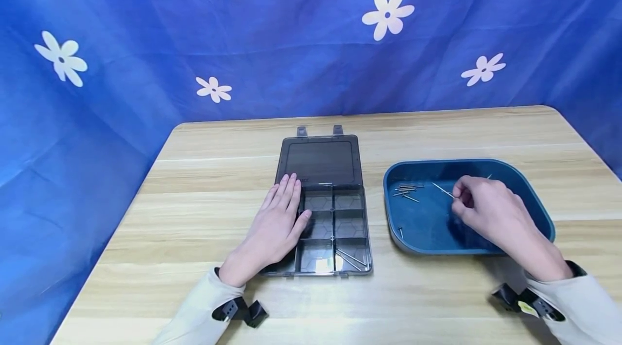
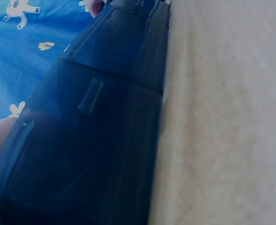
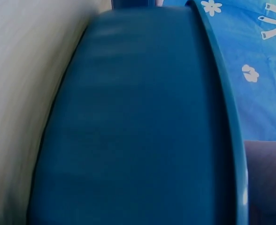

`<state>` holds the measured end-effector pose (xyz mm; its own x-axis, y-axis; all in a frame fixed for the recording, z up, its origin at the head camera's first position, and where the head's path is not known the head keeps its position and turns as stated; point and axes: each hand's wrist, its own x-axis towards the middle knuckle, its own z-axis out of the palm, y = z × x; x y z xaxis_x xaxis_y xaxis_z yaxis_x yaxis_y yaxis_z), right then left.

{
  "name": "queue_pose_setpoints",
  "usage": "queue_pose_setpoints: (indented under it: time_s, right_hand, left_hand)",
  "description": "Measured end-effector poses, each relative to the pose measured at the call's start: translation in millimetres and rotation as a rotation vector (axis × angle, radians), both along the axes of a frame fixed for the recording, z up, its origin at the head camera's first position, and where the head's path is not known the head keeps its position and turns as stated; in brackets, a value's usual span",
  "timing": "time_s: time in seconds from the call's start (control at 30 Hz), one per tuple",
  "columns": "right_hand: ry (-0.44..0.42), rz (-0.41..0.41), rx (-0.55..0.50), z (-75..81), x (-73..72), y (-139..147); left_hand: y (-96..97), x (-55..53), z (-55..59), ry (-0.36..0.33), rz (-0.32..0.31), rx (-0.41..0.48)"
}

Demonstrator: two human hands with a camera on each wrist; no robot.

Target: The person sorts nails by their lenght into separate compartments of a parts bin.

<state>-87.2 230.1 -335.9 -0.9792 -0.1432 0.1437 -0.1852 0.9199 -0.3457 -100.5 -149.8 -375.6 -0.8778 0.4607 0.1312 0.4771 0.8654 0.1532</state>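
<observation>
My left hand (image 1: 276, 222) lies flat with straight fingers over the left side of a dark, see-through compartment box (image 1: 332, 224), its fingertips on the edge of the folded-back lid (image 1: 320, 159). Several long nails (image 1: 351, 259) lie in the box's front right compartment. Inside a blue tray (image 1: 427, 250), my right hand (image 1: 493, 212) pinches a thin nail (image 1: 442, 189) between thumb and forefinger. More nails (image 1: 407, 189) lie loose at the tray's left. The left wrist view is filled by the box's side wall (image 2: 91, 154), the right wrist view by the tray's outer wall (image 3: 128, 122); both hide the fingertips.
Both containers stand on a wood-grain table (image 1: 204, 172), the tray to the right of the box with a narrow gap between them. Two latches (image 1: 337, 129) stick out from the lid's far edge. Behind the table hangs a blue flowered cloth (image 1: 301, 37).
</observation>
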Motion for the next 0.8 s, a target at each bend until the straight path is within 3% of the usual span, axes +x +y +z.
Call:
queue_pose_setpoints:
  time_s: [0.37, 0.8]
  right_hand:
    - [0.146, 0.067, -0.023, 2.8, 7.7, -25.7]
    - [0.159, 0.111, -0.055, 9.3, 22.1, -49.4]
  left_hand:
    - [0.9, -1.0, 1.0, -0.015, -0.002, -0.001]
    - [-0.1, -0.2, 1.1, -0.003, 0.004, 0.003]
